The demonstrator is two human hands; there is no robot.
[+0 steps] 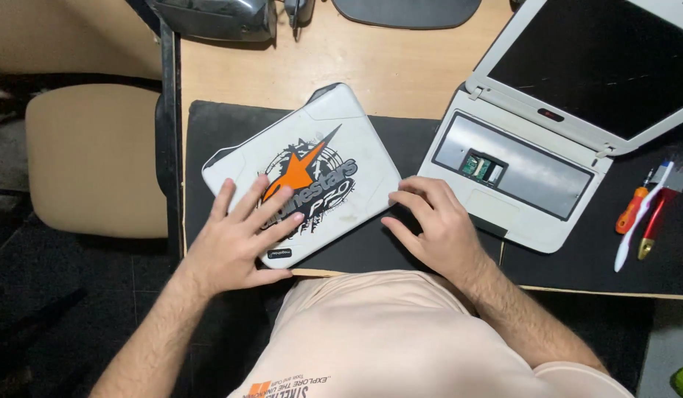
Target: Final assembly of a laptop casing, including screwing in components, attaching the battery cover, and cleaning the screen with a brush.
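A closed white laptop (334,140) with an orange star sticker on its lid lies at an angle on a black mat (231,121). My left hand (242,236) rests flat on the lid's near corner, fingers spread. My right hand (433,225) touches the laptop's right edge with its fingertips, holding nothing. To the right stands a second white laptop (533,118), open, its keyboard removed so a metal plate and a small green board show.
A red-handled screwdriver (630,210), a white tool (640,221) and a red-and-gold tool (651,225) lie at the right on the mat. A beige chair (94,158) stands left of the wooden desk (385,63). Dark objects sit at the desk's far edge.
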